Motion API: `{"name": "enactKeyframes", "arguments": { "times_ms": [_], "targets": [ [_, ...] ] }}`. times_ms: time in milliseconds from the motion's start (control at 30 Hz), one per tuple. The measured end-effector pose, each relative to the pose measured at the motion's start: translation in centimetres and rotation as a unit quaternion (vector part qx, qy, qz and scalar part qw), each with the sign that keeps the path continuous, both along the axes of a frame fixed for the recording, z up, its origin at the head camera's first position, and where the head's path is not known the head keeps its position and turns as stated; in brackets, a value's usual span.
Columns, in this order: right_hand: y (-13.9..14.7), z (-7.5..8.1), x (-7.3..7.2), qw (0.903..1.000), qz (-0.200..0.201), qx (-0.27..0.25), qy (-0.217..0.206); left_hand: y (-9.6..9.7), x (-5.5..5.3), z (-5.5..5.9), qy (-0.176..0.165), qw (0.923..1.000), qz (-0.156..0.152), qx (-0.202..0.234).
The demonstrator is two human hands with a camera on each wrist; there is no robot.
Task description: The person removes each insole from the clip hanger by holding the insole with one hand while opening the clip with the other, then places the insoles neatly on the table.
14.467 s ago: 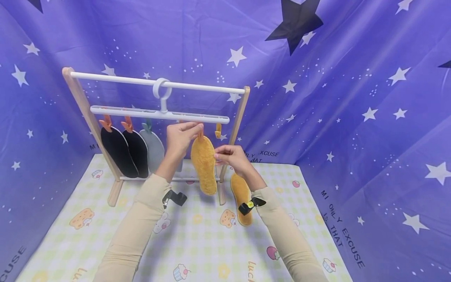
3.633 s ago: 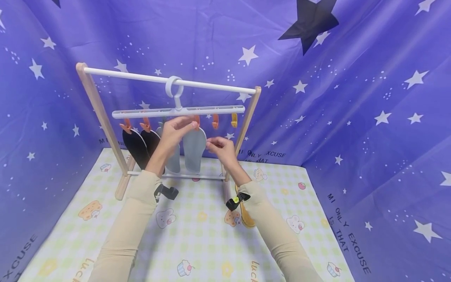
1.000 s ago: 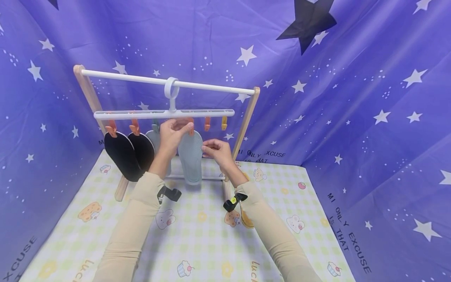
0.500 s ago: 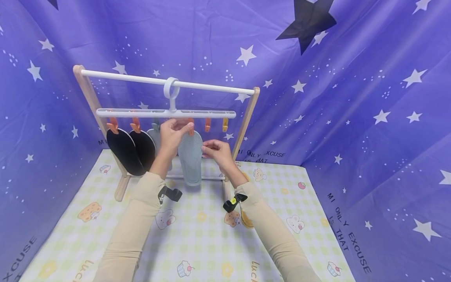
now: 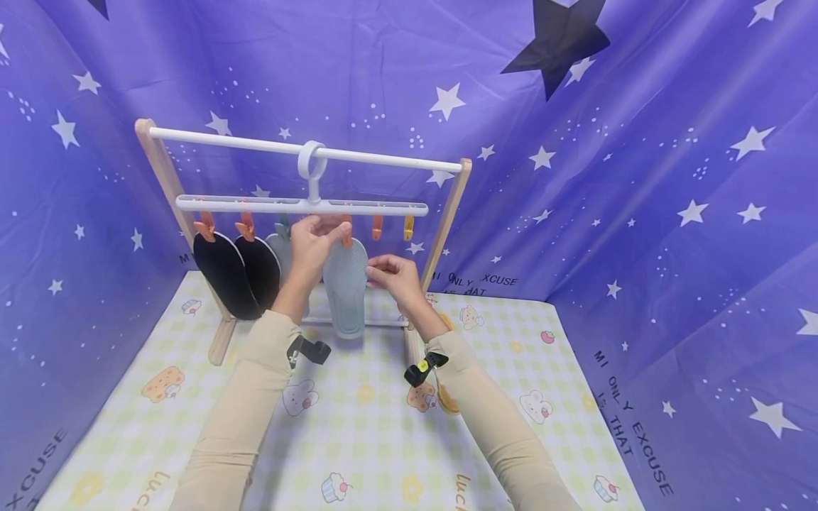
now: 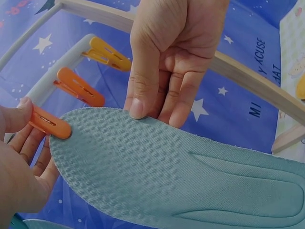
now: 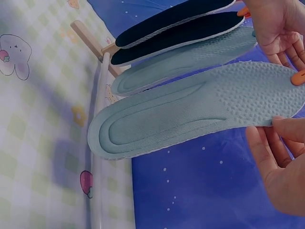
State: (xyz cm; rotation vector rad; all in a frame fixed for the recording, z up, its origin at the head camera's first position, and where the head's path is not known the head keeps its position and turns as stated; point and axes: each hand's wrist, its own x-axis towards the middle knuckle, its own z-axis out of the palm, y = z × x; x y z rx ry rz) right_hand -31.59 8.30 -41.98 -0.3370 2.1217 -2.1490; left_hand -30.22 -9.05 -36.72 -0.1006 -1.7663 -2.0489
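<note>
My left hand [image 5: 313, 248] pinches the orange clip [image 6: 53, 125] at the top of a grey-green insole [image 5: 346, 291]. The clip's jaws sit over the insole's toe end. My right hand [image 5: 397, 280] pinches that insole's side edge between thumb and fingers, as the left wrist view shows. Another grey-green insole [image 7: 181, 67] hangs behind my left hand, mostly hidden in the head view. To the left, two black insoles [image 5: 220, 273] hang from orange clips [image 5: 206, 226]. Right of my hands, an orange clip [image 5: 377, 228] and a yellow clip [image 5: 408, 228] hang with nothing in them.
The white hanger [image 5: 383, 208] hooks over the top bar [image 5: 230, 141] of a wooden-legged rack [image 5: 447, 220]. Yellow insole material [image 5: 447, 402] lies on the checked cloth [image 5: 358, 447], partly behind my right forearm. Purple star-patterned curtains [image 5: 639, 142] stand around.
At the earliest frame both hands were at a yellow insole under an orange clip; now they are at a grey-green one farther left. Over the last second my hands have hardly moved.
</note>
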Motion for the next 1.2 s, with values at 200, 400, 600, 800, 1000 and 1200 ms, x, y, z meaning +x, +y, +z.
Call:
{"name": "enactKeyframes", "arguments": {
  "times_ms": [200,400,600,800,1000,1200],
  "targets": [
    [0.00,0.08,0.00,1.0000,0.001,-0.003,0.003,-0.04,-0.14,-0.02,0.004,1.0000,-0.003,0.003],
    [0.21,0.08,0.01,1.0000,0.001,-0.001,0.002,0.13,-0.30,-0.07,0.004,1.0000,0.000,-0.004],
    [0.29,0.15,0.12,1.0000,-0.001,-0.005,0.001,0.27,-0.38,-0.04,0.003,1.0000,0.001,-0.005],
    [0.39,0.00,0.03,1.0000,-0.003,-0.005,0.005,0.44,-0.40,0.05,0.001,1.0000,-0.001,0.001],
    [0.48,-0.19,0.01,1.0000,-0.001,-0.009,0.000,0.46,-0.35,0.04,0.000,1.0000,-0.003,0.005],
    [0.68,-0.32,0.21,0.9999,-0.008,-0.006,-0.005,0.40,-0.41,-0.10,0.008,0.9998,-0.007,0.016]
  ]
}}
